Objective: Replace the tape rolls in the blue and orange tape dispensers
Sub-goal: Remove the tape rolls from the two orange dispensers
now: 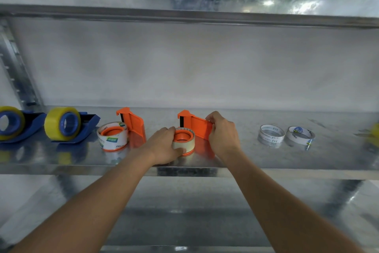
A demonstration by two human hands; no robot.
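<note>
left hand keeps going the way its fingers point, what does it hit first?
It already touches it: the left hand lies against the tape roll on the right orange dispenser. Pushing further right would likely meet the right hand; depth unclear.

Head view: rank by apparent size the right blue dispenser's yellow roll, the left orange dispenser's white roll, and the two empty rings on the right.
1. Yellow roll, largest.
2. White roll, a bit smaller and lying flat, so the gap is unsure.
3. Left ring and right ring: smallest, alike in size; not ranked.
</note>
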